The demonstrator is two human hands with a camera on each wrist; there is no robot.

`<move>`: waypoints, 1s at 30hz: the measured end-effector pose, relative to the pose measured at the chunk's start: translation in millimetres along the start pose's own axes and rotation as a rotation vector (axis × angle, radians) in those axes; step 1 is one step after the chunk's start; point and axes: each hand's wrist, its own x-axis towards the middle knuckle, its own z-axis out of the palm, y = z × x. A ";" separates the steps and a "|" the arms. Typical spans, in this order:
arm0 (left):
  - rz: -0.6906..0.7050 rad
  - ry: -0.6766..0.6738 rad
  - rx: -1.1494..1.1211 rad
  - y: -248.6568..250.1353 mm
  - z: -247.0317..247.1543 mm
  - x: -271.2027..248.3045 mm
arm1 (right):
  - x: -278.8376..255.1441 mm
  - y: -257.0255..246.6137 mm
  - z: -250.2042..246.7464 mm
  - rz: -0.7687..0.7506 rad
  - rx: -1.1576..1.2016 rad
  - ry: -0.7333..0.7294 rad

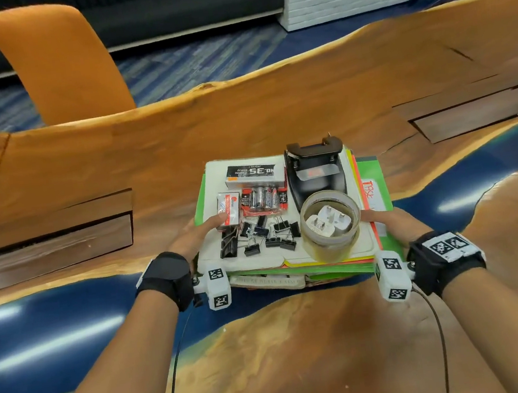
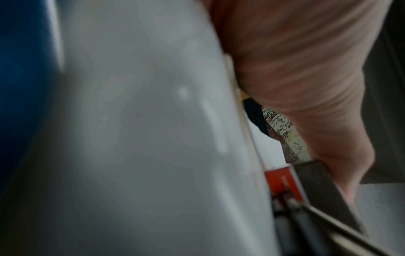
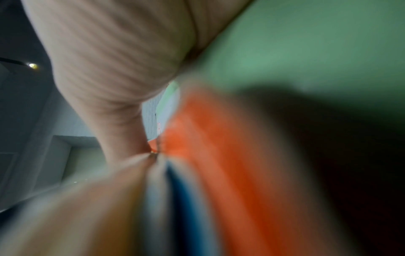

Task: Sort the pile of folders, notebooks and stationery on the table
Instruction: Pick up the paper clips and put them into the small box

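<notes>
Centre frame: left hand (image 1: 196, 235) and right hand (image 1: 393, 223) grasp the folder stack (image 1: 298, 267) by its sides, thumbs on top; fingers underneath probably curled, hidden.

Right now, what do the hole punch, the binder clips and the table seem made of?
Hole punch: glossy black body, probably painted metal or plastic, with visible springs.
Binder clips: black bodies with thin silvery wire handles, likely metal.
Table: raw-edged, grained wood with glossy blue inlay, apparently resin, reflecting lights.

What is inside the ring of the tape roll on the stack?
Inside the tape roll lie white plug adapters, at least two. What is below them in the ring is covered.
</notes>
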 end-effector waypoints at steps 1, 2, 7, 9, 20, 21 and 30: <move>-0.005 0.013 -0.007 -4.1 -11.1 -6.2 | -3.9 -1.7 9.3 -0.007 -0.013 -0.014; -0.008 0.012 -0.020 -6.1 -21.7 -12.3 | -7.0 -4.2 17.0 -0.016 -0.024 -0.031; 0.017 0.043 -0.066 -22.2 -83.6 -34.6 | -28.5 -16.4 65.0 -0.047 -0.081 -0.063; 0.036 0.038 -0.090 -27.1 -107.7 -49.6 | -37.7 -14.9 88.0 -0.047 -0.124 -0.085; 0.073 0.132 -0.082 -87.4 -211.6 -129.6 | -92.6 27.0 202.0 -0.061 -0.166 -0.180; 0.056 0.139 -0.101 -94.3 -215.3 -130.7 | -93.0 31.3 205.9 -0.049 -0.182 -0.190; -0.035 0.176 -0.174 -155.2 -219.9 -111.0 | -80.6 58.7 214.5 0.037 -0.237 -0.172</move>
